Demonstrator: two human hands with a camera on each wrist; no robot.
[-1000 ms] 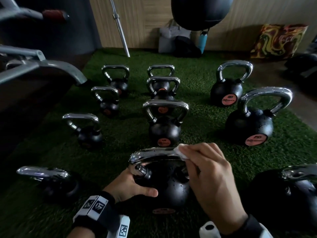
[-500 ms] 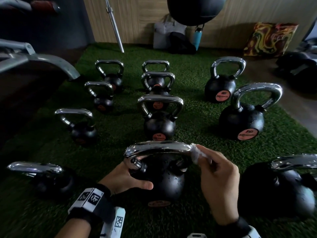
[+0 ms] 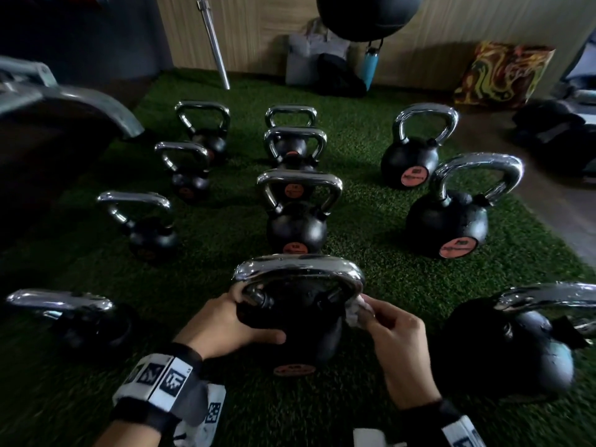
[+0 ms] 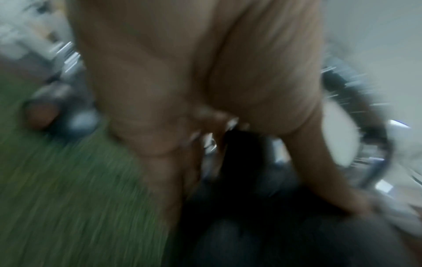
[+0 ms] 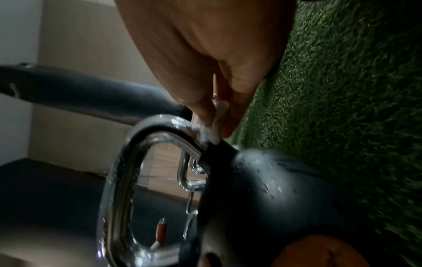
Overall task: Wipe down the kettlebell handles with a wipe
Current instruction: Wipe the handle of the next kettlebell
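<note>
While left hand [image 3: 225, 327] steadies kettlebell [image 3: 300, 317], right hand [image 3: 396, 346] pinches wipe [image 3: 356, 312].

Low in the head view, the left hand [image 3: 222, 327] sits left of centre, fingers curled forward and thumb stretched right. The right hand [image 3: 392, 337], lower right, pinches with bunched fingertips [image 5: 205, 115].

Blue bottle [image 3: 369, 66], patterned cushion [image 3: 503, 72] by wall (barbell [image 3: 214, 43] leaning, possibly); green turf [image 3: 371, 201].
</note>
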